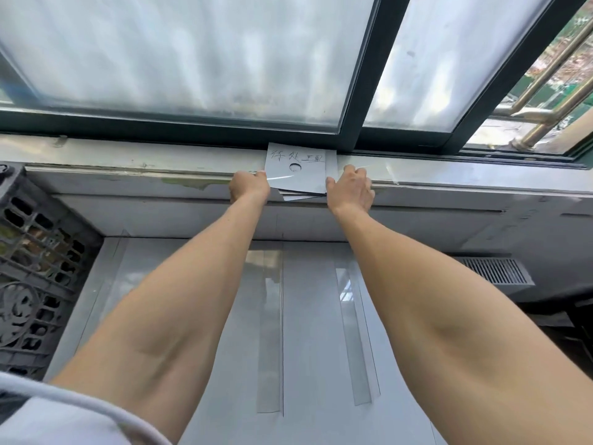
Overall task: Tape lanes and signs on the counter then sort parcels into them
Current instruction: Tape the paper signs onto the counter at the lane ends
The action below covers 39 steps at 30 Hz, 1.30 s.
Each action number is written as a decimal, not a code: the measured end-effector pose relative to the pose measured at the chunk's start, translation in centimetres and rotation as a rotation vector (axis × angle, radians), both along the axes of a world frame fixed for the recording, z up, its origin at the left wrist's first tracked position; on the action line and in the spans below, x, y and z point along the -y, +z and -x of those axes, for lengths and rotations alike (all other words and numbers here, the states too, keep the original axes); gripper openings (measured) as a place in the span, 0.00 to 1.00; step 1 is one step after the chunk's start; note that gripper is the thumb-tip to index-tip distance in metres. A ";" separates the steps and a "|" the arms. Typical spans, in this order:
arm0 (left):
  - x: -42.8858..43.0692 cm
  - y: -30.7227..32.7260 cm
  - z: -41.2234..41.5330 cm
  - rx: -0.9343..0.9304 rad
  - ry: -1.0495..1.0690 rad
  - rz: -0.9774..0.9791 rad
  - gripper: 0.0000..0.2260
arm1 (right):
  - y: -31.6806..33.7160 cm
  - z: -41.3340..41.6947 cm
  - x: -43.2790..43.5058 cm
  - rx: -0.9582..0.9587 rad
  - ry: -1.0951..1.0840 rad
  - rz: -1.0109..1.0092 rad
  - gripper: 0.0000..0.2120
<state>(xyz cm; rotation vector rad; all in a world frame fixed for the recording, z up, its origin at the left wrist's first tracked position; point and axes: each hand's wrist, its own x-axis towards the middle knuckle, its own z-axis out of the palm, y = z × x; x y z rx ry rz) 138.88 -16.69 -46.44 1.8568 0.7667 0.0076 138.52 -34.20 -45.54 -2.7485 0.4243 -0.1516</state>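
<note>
A white paper sign (300,168) with handwritten characters and a small round hole lies on the window sill (128,162), on top of other sheets whose corners stick out below it. A strip of clear tape (378,170) stretches across the sign's lower part and off to the right along the sill. My left hand (248,186) pinches the tape end at the sign's left edge. My right hand (349,187) rests with curled fingers on the tape at the sign's right edge. Below, the grey counter (308,332) carries two clear tape lanes (269,332), (353,332).
A dark openwork plastic crate (35,268) stands at the left of the counter. A vent grille (495,271) sits at the right. Frosted window panes (192,59) rise behind the sill; the right pane is slid open onto metal railings (545,114).
</note>
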 end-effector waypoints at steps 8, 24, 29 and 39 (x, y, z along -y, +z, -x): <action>-0.4 -0.3 -0.5 0.060 0.012 -0.153 0.09 | -0.6 -1.0 -0.5 0.009 0.075 -0.004 0.19; -0.2 0.8 -1.7 0.043 -0.043 -0.135 0.03 | 0.8 -1.7 -2.8 0.103 -0.046 -0.151 0.14; -2.6 1.6 -0.6 0.080 -0.028 -0.096 0.03 | 3.0 -0.7 -4.9 0.145 -0.114 -0.169 0.10; -14.5 4.4 4.7 0.053 0.200 -0.206 0.32 | 4.5 4.6 -19.0 0.135 -0.096 -0.282 0.14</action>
